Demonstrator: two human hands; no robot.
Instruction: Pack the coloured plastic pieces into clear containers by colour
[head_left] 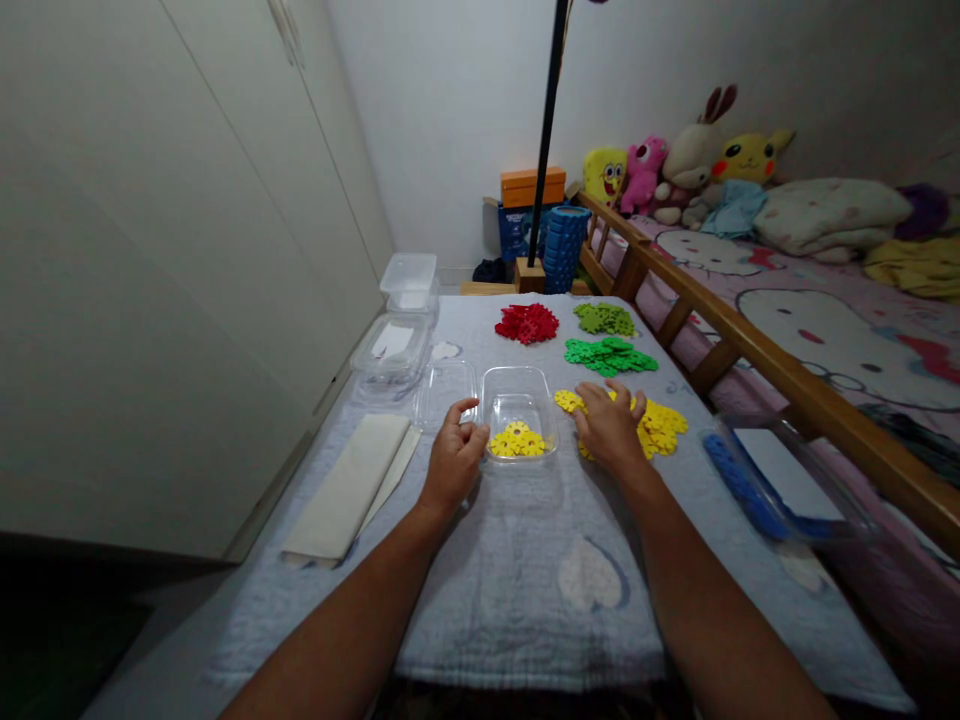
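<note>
With the fingers of the right hand (609,428) spread and curled over the yellow pile (661,426), best gather a loose few; cannot tell whether pinching any. With the left hand (456,452) half-curled, thumb and forefinger parted at the left edge of the clear box (517,408), steady lightly. Release low onto the yellow discs (517,442) inside, leaving the green pile (611,356) beyond untouched on the table (495,590).

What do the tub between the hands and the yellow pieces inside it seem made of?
The tub is probably glossy plastic: the cloth shows through it and light glints off it. The yellow pieces are likely smooth plastic, evenly coloured with notched edges.
</note>
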